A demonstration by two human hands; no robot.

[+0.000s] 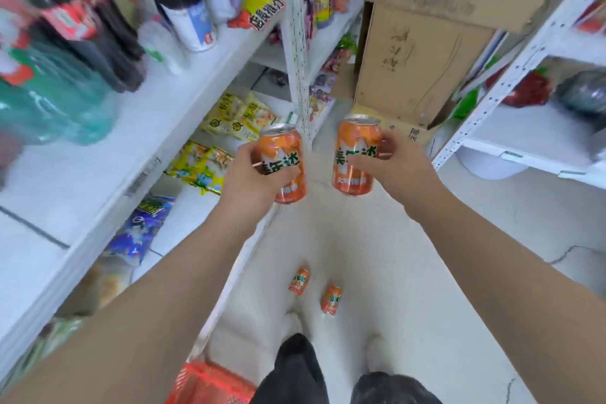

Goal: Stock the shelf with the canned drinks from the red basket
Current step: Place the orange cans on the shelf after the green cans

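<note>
My left hand grips an orange drink can upright, in front of the left shelf's post. My right hand grips a second orange can the same way, a little to the right. Both cans hang in the air above the floor. Two more orange cans lie on the floor near my feet. A corner of the red basket shows at the bottom edge, left of my legs. The white shelf board on the left has bare room in front of the bottles.
Large soda bottles and cups crowd the back of the left shelf. Snack bags fill the lower shelves. Stacked cardboard boxes block the aisle ahead. Another white shelf unit stands on the right.
</note>
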